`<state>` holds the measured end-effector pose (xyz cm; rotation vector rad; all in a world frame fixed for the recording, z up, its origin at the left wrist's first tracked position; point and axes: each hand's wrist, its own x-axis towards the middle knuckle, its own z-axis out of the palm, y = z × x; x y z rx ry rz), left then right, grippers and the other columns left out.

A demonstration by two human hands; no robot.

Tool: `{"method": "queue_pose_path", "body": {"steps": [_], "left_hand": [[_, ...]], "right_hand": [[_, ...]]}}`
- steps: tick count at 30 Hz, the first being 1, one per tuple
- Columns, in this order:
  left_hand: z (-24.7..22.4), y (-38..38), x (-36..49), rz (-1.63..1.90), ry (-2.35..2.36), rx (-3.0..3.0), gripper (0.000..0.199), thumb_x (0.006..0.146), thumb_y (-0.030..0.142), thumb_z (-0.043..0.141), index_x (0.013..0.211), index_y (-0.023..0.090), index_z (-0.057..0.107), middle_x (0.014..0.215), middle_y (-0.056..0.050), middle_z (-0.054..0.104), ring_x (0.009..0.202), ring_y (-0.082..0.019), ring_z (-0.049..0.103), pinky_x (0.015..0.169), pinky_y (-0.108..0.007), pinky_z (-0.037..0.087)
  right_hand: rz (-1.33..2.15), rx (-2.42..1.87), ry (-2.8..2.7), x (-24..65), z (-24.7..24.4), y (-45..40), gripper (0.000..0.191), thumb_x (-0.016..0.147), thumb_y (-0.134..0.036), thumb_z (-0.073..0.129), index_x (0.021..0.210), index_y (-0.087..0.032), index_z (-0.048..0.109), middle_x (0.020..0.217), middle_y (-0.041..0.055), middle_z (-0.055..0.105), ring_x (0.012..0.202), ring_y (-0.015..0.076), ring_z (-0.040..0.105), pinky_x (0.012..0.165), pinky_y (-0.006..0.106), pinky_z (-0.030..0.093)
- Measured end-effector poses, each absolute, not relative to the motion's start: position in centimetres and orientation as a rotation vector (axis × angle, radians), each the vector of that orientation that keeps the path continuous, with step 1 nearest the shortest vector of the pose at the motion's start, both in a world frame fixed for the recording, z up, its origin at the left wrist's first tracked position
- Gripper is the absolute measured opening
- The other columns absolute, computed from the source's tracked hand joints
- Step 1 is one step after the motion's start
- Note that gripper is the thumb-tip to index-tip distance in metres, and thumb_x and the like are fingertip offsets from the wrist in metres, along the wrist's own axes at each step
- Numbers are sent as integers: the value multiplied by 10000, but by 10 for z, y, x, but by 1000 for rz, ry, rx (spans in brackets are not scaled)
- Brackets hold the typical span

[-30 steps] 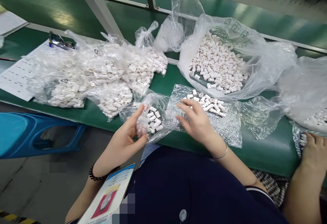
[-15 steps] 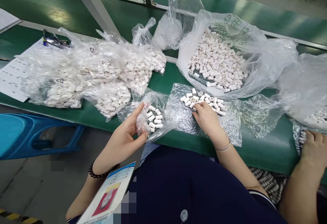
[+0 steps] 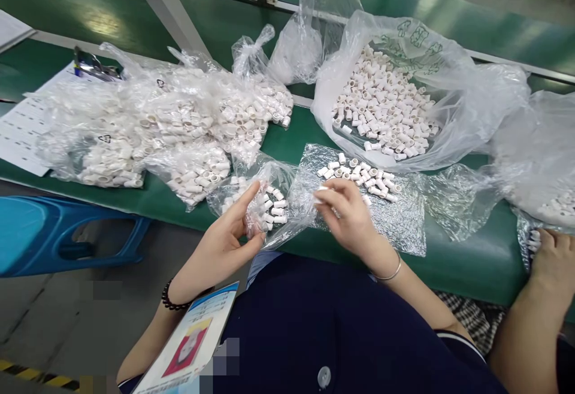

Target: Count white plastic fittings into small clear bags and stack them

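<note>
My left hand [image 3: 231, 232] is closed on the rim of a clear plastic bag [image 3: 294, 226], with thumb and fingers tucked into its mouth. Several short white pipe fittings [image 3: 275, 205] lie inside that bag. Above the silver foil sheet [image 3: 399, 229], my right hand [image 3: 348, 214] pinches white pipe fittings, partly hidden by the fingers, close to the bag's opening. Behind it, a loose group of the same fittings [image 3: 377, 181] rests on the foil.
A large open plastic bag [image 3: 453, 118] of fittings stands behind the foil. Filled clear bags [image 3: 179, 118] are heaped at left, over printed paper [image 3: 20, 133]. Another person's hand [image 3: 554, 262] is at far right. A blue stool [image 3: 67, 238] stands below the bench's left edge.
My right hand has lifted off the group on the foil and moved left toward the small bag, carrying white fittings. My left hand stays on the bag.
</note>
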<state>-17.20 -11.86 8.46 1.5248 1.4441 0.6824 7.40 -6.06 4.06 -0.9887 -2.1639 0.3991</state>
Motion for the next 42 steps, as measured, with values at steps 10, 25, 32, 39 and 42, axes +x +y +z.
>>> {"method": "queue_pose_path", "body": {"steps": [10, 25, 32, 39, 42], "left_hand": [[84, -124, -177, 686, 1481, 1497, 754, 936, 365, 557, 1590, 411, 185, 1628, -78, 329, 635, -94, 516, 520, -247, 490], [85, -122, -176, 683, 1471, 1487, 771, 934, 371, 555, 1605, 338, 177, 1491, -104, 496, 681, -120, 526, 603, -268, 518], [84, -121, -173, 701, 1432, 1514, 734, 944, 383, 558, 1588, 389, 206, 1607, -71, 363, 705, -103, 527, 648, -256, 536], [80, -122, -179, 681, 1487, 1538, 743, 946, 424, 552, 1588, 420, 178, 1539, -63, 463, 606, -90, 481, 516, -236, 472], [78, -121, -180, 661, 1496, 1553, 732, 952, 414, 540, 1574, 479, 159, 1615, -37, 358, 544, -67, 378, 473, -249, 433]], "right_hand": [[210, -1385, -2409, 86, 29, -36, 206, 1006, -214, 513, 1098, -165, 691, 1029, 122, 675, 943, 226, 623, 697, 295, 529], [262, -1367, -2366, 87, 6, -35, 166, 969, -133, 528, 1078, -131, 655, 968, 132, 576, 896, 246, 545, 778, 389, 529], [162, -719, -2173, 48, 49, -61, 250, 1015, -231, 514, 1254, -213, 586, 1205, 127, 581, 1080, 189, 587, 896, 330, 555], [128, -1121, -2382, 74, 40, -65, 263, 1010, -260, 500, 1215, -148, 622, 1243, 188, 588, 1150, 294, 566, 909, 452, 559], [91, -1466, -2381, 110, 24, -64, 206, 982, -244, 519, 1090, -126, 649, 1108, 194, 600, 1008, 317, 578, 794, 461, 566]]}}
